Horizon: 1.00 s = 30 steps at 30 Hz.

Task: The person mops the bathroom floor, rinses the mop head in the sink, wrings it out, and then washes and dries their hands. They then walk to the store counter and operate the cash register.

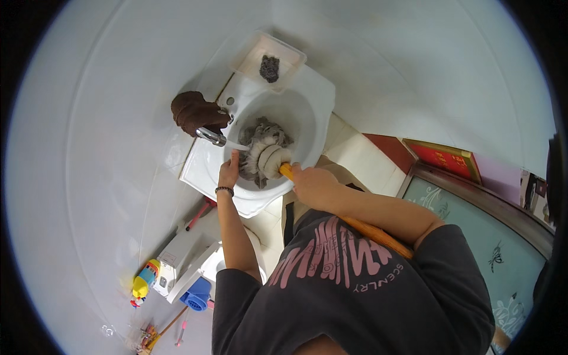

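Note:
A wet string mop head (262, 151) with grey strands and a pale band sits in the white washbasin (306, 104). My right hand (313, 184) grips its yellow wooden handle (377, 235) close to the head; the handle runs back under my right forearm. Water streams from the chrome faucet (212, 136) onto the strands. Just below the spout, my left hand (229, 172) is at the basin's left inner edge beside the mop head, thumb up. Its other fingers are mostly hidden, so whether they hold strands cannot be made out.
A brown cloth (197, 113) hangs behind the faucet. On the basin's far corner stands a clear plastic tub (248, 62) holding a dark scouring pad (269, 69). Lower left are a toilet (191, 270), a cleaner bottle (145, 282) and a blue bucket (196, 293). A frosted glass door (479, 235) is at right.

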### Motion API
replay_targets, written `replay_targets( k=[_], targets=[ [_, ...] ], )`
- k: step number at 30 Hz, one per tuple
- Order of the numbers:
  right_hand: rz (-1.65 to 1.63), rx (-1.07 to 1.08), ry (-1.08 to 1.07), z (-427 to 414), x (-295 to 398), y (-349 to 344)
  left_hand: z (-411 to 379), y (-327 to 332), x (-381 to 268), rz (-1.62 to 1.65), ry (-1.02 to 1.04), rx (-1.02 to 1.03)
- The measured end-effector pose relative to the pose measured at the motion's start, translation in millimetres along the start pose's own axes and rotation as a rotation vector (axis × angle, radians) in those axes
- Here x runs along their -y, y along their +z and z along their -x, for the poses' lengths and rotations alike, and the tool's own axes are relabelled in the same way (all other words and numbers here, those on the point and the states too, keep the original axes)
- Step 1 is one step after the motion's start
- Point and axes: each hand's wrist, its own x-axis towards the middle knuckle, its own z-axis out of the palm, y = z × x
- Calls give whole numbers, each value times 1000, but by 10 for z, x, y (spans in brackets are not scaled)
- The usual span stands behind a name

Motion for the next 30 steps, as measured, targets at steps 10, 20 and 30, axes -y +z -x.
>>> replay_targets(
  k=[10, 20, 30],
  targets=[
    [121, -8, -138, -51, 15, 189, -440, 356, -184, 415, 34, 275],
    [-1318, 491, 282, -258, -484, 366, 24, 109, -6, 510, -20, 217],
    [-1040, 514, 191, -197, -114, 176, -639, 262, -327, 20, 51, 437]
  ],
)
